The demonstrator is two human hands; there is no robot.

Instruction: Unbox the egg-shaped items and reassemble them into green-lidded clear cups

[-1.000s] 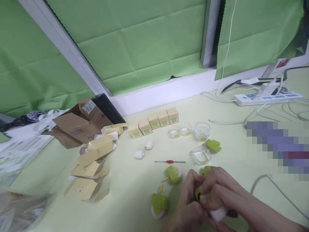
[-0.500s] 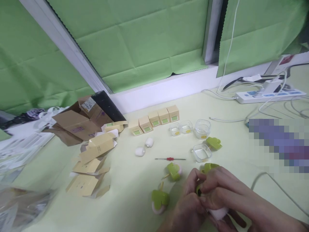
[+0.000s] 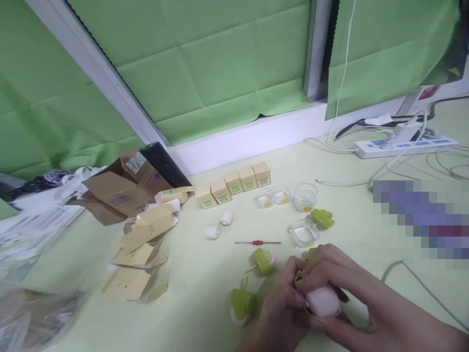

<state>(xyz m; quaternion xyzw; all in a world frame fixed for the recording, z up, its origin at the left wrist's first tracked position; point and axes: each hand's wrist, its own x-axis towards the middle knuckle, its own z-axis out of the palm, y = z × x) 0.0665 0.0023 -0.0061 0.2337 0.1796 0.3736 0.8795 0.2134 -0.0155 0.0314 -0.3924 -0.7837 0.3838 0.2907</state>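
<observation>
Near the bottom right, my right hand [image 3: 351, 288] grips a white rounded piece [image 3: 323, 300] between thumb and fingers. My left hand [image 3: 287, 305] is closed against its left side, where a small dark and green part shows; the fingers hide most of it. Just left of the hands lie two green-and-pink pieces with short stems, an upper one [image 3: 264, 261] and a lower one [image 3: 242, 305]. Behind the hands are a green piece [image 3: 322, 218] and an open clear cup [image 3: 305, 232]. A red-handled double-ended screwdriver [image 3: 258, 242] lies farther left.
Several small cartons [image 3: 234, 183] stand in a row at the back, beside clear containers [image 3: 305, 196]. Two white pieces [image 3: 212, 231] lie mid-table. Flattened cartons [image 3: 132, 282] and a brown box [image 3: 117, 195] are left; a power strip [image 3: 403, 146] with cables is back right.
The white piece has come up and left between my hands and shows more fully. My right fingers have shifted around it, covering more of the green piece behind.
</observation>
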